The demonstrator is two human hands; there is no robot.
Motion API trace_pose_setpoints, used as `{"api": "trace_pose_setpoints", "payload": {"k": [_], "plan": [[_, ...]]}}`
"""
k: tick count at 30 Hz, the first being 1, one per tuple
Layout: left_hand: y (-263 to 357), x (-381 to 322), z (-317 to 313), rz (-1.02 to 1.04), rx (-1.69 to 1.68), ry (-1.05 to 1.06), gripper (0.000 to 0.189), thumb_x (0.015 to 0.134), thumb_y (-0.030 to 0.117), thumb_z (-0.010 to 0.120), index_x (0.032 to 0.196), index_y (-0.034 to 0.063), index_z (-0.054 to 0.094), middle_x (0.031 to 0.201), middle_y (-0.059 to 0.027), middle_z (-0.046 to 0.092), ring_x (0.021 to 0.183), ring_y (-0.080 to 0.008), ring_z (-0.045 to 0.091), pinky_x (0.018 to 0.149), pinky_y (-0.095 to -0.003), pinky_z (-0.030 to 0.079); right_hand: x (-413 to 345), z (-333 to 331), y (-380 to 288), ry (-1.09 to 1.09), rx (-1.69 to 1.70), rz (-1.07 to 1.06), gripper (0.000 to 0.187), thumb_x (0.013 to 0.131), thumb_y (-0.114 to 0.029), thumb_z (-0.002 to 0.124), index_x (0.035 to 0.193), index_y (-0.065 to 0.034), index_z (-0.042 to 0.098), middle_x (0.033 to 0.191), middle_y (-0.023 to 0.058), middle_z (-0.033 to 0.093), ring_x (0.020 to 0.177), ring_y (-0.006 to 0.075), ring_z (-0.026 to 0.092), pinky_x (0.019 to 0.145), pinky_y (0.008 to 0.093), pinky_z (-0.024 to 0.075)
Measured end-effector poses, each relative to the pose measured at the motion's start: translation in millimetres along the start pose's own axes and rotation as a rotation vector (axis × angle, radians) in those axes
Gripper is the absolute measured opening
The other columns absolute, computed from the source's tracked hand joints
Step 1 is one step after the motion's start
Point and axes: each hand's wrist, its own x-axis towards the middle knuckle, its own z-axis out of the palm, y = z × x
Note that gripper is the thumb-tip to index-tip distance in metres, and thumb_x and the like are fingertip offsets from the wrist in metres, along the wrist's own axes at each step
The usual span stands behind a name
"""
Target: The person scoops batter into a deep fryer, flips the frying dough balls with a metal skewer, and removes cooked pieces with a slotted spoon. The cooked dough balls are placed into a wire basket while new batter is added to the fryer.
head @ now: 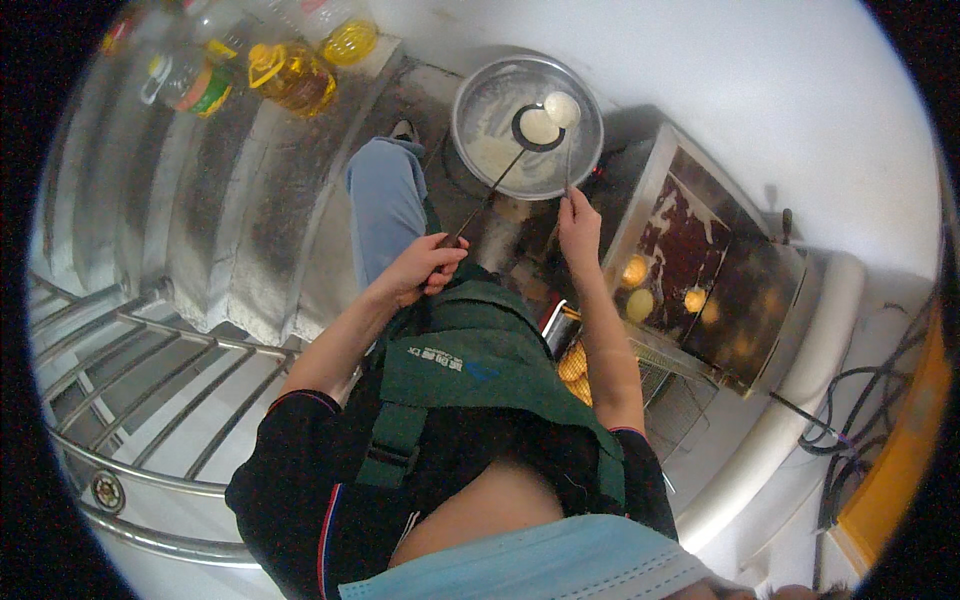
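Note:
My left hand (pixel 426 268) is closed around the handle of a long ladle (pixel 491 187), whose round, dark-rimmed head lies over a large metal bowl (pixel 459 142) and holds pale batter. Between the fingers of my right hand (pixel 579 221) is the thin handle of a spoon (pixel 561 110); its batter-coated head touches or overlaps the ladle's rim. Pale batter (pixel 491 154) lies in the bowl and smears its wall. To the right, a metal deep fryer (pixel 667 195) contains dark oil, foam and several round, golden or pale pieces (pixel 634 271).
A wire rack (pixel 660 390) with golden fried pieces (pixel 576 367) stands beside my right forearm. Oil bottles (pixel 292 79) stand on the steps (pixel 255 202) at the upper left. A metal railing (pixel 180 397) is at lower left; black cables (pixel 847 420) hang by a white pipe (pixel 795 397) at right.

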Motion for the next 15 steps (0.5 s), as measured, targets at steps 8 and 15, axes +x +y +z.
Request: {"api": "trace_pose_setpoints", "payload": {"k": [8, 15], "plan": [[-9, 3, 2, 0.044, 0.109, 0.03, 0.022, 0.086, 0.02, 0.057, 0.104, 0.0095, 0.048, 0.059, 0.004, 0.04, 0.039, -0.004, 0.035, 0.032, -0.0196, 0.025, 3, -11, -8, -0.256, 0.97, 0.58, 0.017, 0.088, -0.014, 0.049, 0.1, -0.0049, 0.057, 0.059, -0.0033, 0.045, 0.042, 0.0061, 0.04, 0.034, 0.0201, 0.0286], [-6, -2, 7, 0.043, 0.162, 0.07, 0.023, 0.084, 0.015, 0.057, 0.102, 0.0053, 0.047, 0.06, 0.0021, 0.041, 0.041, -0.0056, 0.036, 0.034, -0.0223, 0.026, 4, -6, -12, -0.259, 0.934, 0.603, 0.017, 0.088, -0.015, 0.05, 0.099, -0.0045, 0.057, 0.06, -0.0024, 0.046, 0.042, 0.0069, 0.04, 0.034, 0.0209, 0.0304]]}}
